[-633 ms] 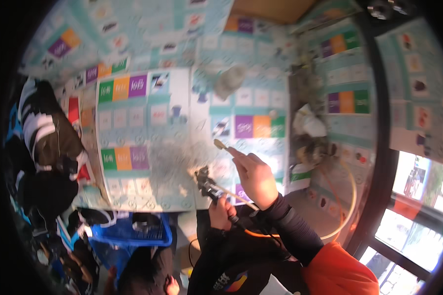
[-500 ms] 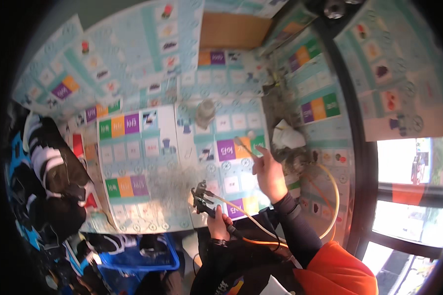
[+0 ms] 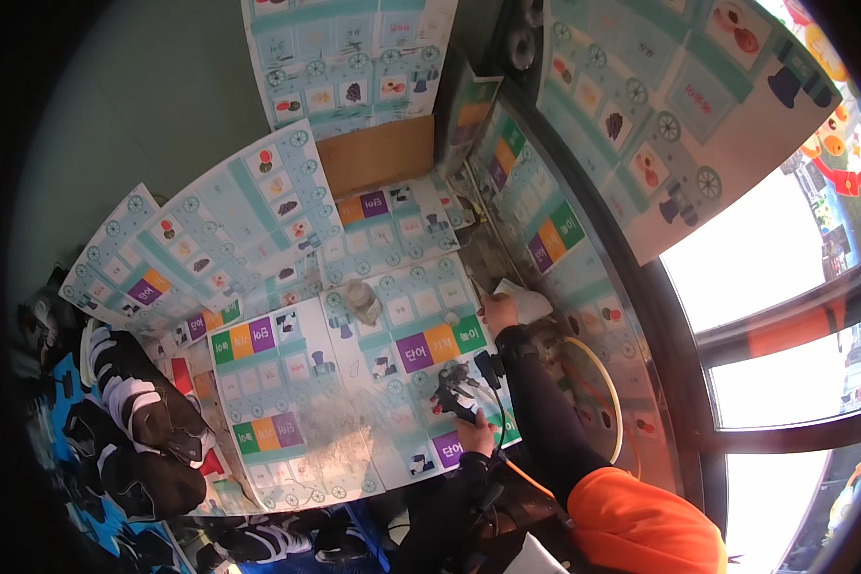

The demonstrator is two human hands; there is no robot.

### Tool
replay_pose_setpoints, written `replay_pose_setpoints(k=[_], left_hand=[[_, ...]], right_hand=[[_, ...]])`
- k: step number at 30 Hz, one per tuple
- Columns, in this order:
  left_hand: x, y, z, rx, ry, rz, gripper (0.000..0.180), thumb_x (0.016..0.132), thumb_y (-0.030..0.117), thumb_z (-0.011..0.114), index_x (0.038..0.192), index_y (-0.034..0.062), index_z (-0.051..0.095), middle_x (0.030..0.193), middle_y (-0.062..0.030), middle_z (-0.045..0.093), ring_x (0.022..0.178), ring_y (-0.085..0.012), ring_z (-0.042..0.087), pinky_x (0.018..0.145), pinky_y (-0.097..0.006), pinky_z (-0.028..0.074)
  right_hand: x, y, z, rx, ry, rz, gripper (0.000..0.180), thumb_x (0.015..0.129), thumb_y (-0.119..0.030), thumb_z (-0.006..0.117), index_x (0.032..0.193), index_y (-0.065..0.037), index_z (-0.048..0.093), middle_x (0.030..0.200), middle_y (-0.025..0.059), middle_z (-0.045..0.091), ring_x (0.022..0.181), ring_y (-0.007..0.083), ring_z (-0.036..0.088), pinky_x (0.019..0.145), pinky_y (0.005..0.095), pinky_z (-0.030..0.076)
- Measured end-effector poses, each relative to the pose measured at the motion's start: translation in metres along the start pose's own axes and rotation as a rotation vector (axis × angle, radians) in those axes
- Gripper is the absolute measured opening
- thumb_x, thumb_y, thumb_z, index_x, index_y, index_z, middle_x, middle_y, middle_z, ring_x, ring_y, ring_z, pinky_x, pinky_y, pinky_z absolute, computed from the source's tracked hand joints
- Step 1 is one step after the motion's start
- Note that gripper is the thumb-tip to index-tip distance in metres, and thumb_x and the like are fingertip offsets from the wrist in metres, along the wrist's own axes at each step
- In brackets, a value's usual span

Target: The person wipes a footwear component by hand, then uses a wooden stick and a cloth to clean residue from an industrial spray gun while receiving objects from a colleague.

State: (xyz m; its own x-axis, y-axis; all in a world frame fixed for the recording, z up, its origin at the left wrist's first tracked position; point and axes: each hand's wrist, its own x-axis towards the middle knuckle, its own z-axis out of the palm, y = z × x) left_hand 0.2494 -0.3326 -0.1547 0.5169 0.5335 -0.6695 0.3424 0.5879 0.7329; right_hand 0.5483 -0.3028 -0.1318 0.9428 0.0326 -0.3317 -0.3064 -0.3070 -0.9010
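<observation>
My left hand grips the handle of a black gun-shaped tool, held above the printed sheets near the table's front right. A cable and a hose run from that tool. Reaching far right, my right hand is closed around a thin stick, whose tip points away from me. Just beside that hand sits a crumpled white cloth or bag. A cloudy, pale cup-like container stands on the sheets left of it, and a small whitish round thing lies nearer.
Printed paper sheets cover the table, with more propped along the back and right. Dark shoes with white trim are piled at left, above a blue crate. A yellow hose loops at right, beside a window frame.
My right hand has reached forward and left, to beside the white crumpled thing. My left hand and the black tool have shifted right. The view has tilted, showing more of the back wall.
</observation>
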Motion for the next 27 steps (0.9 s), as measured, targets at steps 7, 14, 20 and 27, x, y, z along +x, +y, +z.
replay_pose_setpoints(k=[7, 14, 20, 27], left_hand=[[0.031, -0.028, 0.034, 0.063, -0.183, 0.126, 0.043, 0.106, 0.014, 0.068, 0.129, -0.0088, 0.039, 0.096, -0.0186, 0.067, 0.074, -0.0279, 0.074, 0.059, -0.041, 0.058], [0.105, -0.027, -0.074, 0.884, -0.427, 0.39, 0.064, 0.088, 0.037, 0.086, 0.123, -0.0105, 0.06, 0.106, -0.0237, 0.073, 0.102, -0.0393, 0.072, 0.089, -0.047, 0.057], [0.092, 0.086, -0.155, 0.663, -0.018, 0.281, 0.061, 0.081, 0.025, 0.091, 0.126, -0.0006, 0.06, 0.105, -0.0155, 0.068, 0.09, -0.031, 0.069, 0.082, -0.045, 0.057], [0.142, 0.2, -0.127, 0.708, 0.179, 0.611, 0.087, 0.072, 0.024, 0.098, 0.14, -0.003, 0.051, 0.126, -0.0219, 0.063, 0.111, -0.0409, 0.062, 0.092, -0.048, 0.053]], right_hand=[[0.126, -0.079, -0.024, -0.491, 0.115, -0.59, 0.028, 0.096, -0.026, 0.074, 0.108, -0.001, 0.073, 0.076, 0.0169, 0.07, 0.067, 0.0373, 0.069, 0.067, 0.0503, 0.055], [0.12, -0.063, -0.012, -0.765, -0.022, -0.544, 0.027, 0.094, -0.031, 0.072, 0.105, -0.007, 0.077, 0.096, 0.0188, 0.074, 0.093, 0.0389, 0.072, 0.084, 0.0535, 0.056], [0.031, 0.009, -0.007, -0.744, -0.164, -0.218, 0.047, 0.09, -0.04, 0.076, 0.117, -0.002, 0.074, 0.111, 0.0223, 0.076, 0.112, 0.0425, 0.07, 0.097, 0.054, 0.057], [-0.025, -0.006, 0.016, -0.916, -0.212, -0.373, 0.054, 0.083, -0.032, 0.084, 0.125, -0.006, 0.063, 0.122, 0.0245, 0.067, 0.111, 0.0459, 0.07, 0.091, 0.0542, 0.059]])
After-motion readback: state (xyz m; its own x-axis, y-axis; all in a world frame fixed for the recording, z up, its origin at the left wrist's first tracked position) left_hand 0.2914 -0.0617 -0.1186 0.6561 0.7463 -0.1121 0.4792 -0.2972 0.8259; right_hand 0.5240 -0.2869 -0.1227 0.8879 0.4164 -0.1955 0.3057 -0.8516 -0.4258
